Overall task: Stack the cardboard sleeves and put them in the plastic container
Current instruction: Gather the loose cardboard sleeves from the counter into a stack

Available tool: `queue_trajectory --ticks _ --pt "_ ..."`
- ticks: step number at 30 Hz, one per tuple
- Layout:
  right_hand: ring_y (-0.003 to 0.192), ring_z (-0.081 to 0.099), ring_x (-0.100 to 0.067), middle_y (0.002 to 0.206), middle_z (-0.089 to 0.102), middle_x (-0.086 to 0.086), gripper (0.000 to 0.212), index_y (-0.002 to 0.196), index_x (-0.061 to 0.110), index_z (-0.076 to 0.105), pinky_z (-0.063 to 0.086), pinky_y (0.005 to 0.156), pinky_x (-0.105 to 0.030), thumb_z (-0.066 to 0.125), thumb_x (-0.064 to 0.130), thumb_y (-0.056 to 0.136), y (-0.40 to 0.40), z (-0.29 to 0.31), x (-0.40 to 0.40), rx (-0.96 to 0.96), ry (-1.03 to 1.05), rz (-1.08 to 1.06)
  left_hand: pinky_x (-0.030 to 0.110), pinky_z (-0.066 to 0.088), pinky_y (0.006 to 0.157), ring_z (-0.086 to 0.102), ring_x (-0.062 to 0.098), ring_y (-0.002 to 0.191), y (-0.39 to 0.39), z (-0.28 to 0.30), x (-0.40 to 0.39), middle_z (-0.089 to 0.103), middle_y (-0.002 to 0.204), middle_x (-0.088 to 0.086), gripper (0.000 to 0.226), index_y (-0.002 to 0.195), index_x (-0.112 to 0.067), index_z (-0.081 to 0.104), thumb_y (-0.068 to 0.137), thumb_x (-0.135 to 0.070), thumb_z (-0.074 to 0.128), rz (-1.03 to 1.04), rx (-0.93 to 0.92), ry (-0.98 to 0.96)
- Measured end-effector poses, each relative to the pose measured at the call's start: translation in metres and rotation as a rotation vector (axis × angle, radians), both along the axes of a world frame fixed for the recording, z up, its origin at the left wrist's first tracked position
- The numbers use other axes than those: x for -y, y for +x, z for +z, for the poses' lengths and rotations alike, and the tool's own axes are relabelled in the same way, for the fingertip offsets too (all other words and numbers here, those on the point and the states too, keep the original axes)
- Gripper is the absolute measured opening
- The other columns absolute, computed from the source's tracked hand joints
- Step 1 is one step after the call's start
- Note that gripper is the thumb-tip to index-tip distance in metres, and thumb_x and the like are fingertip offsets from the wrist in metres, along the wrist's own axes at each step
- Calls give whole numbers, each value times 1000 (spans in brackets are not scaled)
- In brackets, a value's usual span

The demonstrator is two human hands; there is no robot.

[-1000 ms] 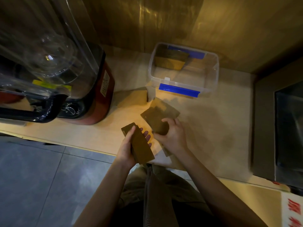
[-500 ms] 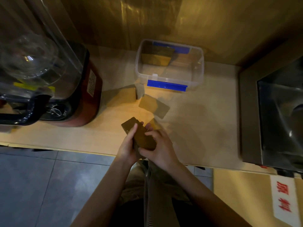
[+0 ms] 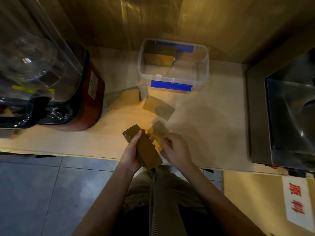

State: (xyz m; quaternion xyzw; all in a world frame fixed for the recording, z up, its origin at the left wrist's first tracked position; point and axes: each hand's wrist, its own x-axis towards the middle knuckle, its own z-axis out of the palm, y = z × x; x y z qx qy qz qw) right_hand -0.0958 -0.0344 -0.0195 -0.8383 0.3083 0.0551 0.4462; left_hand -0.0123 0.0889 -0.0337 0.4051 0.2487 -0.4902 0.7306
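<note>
My left hand (image 3: 131, 155) grips a thick stack of brown cardboard sleeves (image 3: 144, 149), held on edge over the counter's front edge. Just right of it, my right hand (image 3: 176, 149) pinches the near end of a single flat sleeve (image 3: 158, 129) lying on the counter. Another flat sleeve (image 3: 158, 107) lies farther back. A pile of sleeves (image 3: 127, 99) rests left of it. The clear plastic container (image 3: 201, 72) with blue clips stands at the back, with a stack of sleeves (image 3: 160, 57) leaning in its far left corner.
A large blender with a red base (image 3: 92, 97) and clear cover stands at the left of the wooden counter (image 3: 213, 125). A steel sink (image 3: 286, 116) fills the right side. A cardboard box with a red-lettered label (image 3: 296, 201) sits at lower right. Grey floor tiles lie below.
My right hand laid a sleeve onto the stack in my left hand, then came off it to the right and now pinches a single sleeve on the counter. The camera view shifted right.
</note>
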Motion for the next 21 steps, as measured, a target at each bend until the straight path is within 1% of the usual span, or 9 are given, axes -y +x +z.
queue_trajectory --ticks 1,3,6,8,12,15,17,19,21 --pt "108 50 -22 114 59 -6 28 115 14 58 43 92 -35 49 22 90 -1 -10 1 -37 -112 34 36 50 82 68 13 78 1 -1 -1 72 80 -2 18 90 -23 64 76 -35 62 9 -2 11" --pt "127 34 -26 138 42 -12 47 134 14 40 34 107 -38 50 26 89 -4 -27 2 -141 -212 114 36 49 83 68 14 79 2 0 -3 73 82 -2 18 91 -22 63 78 -35 61 24 -8 24" --pt "136 21 -30 150 24 -14 63 141 18 26 27 111 -42 53 38 87 -9 -42 1 -275 -305 232 37 50 83 67 15 83 2 1 -6 72 85 0 22 95 -21 63 78 -35 61 36 -17 27" --pt "135 23 -31 149 25 -15 62 140 19 26 28 109 -42 52 38 88 -13 -46 0 -284 -366 271 38 50 83 67 16 82 3 1 -7 72 87 1 28 97 -20 62 74 -36 63 33 -14 22" --pt "123 37 -28 134 42 -13 50 131 17 39 36 101 -39 52 34 87 -10 -43 9 -228 -443 315 38 49 85 69 15 78 6 2 -7 72 88 1 34 96 -20 62 67 -38 65 49 -24 12" --pt "120 40 -28 129 48 -11 54 127 18 45 36 99 -39 59 39 80 2 -31 26 -242 -290 310 38 49 80 69 15 79 9 4 -5 73 87 1 29 93 -19 65 71 -38 63 62 -35 -3" --pt "116 43 -28 124 51 -10 56 124 18 49 40 98 -41 65 38 75 12 -23 36 -178 -189 244 38 49 79 69 15 81 12 4 -4 73 89 1 29 93 -19 65 72 -38 62 66 -38 -6" --pt "113 44 -26 119 52 -8 55 121 19 52 42 96 -43 68 37 72 23 -19 44 -99 -171 197 39 50 80 69 16 82 16 4 -3 72 91 3 34 98 -19 64 69 -37 64 78 -45 -16" --pt "115 43 -26 120 52 -9 54 122 18 51 41 97 -41 68 35 74 37 -18 53 -79 -220 184 39 50 82 70 17 81 19 3 -1 72 92 4 39 101 -18 62 66 -35 67 99 -51 -22"
